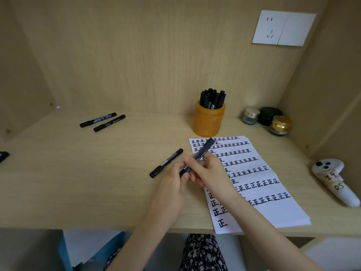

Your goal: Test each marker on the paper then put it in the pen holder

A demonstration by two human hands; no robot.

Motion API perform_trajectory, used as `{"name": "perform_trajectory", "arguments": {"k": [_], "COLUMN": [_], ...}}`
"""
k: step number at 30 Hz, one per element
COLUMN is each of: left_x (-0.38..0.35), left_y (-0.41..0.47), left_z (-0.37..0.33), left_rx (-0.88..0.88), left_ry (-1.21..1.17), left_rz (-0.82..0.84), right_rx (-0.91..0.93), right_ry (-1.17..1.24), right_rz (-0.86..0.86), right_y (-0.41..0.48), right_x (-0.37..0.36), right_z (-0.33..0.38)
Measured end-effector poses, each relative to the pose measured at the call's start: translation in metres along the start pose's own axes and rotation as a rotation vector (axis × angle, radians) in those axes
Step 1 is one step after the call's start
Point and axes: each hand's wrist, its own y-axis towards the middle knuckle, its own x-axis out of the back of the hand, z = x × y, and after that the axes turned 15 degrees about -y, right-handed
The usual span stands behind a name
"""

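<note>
Head: right hand [210, 170] holds slim cylindrical marker [205, 148]

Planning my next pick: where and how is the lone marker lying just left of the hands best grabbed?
Pinch the loose marker across its barrel at the printed label, from above and its left. It lies flat and diagonal on the desk, open on that side, while the left hand and right hand, both gripping the held marker, crowd its right.

Left grip [173, 180], right grip [209, 171] — close together; both pinch one marker [205, 148].
</note>
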Motion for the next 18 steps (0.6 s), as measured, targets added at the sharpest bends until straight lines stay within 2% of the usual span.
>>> {"name": "perform_trajectory", "arguments": {"k": [7,13,16,18], "left_x": [-0.009,-0.011,-0.014,-0.013], "left_y": [-0.006,-0.014,-0.015,-0.017], "left_z": [-0.006,-0.016,-0.017,-0.015], "left_rx": [-0.052,0.044,0.082,0.110], "left_ry": [0.238,0.007,0.000,0.017], "left_rz": [0.069,0.173,0.240,0.246], "right_rx": [0.022,0.055,0.033,-0.009], "right_ry": [0.053,0.079,0.073,0.159], "right_rz": [0.030,0.057,-0.057,-0.171], "right_y": [-0.016,-0.030,-0.038,-0.044], "right_x": [0.013,0.025,0.031,0.040], "right_z": [-0.009,-0.016,-0.019,-0.021]}}
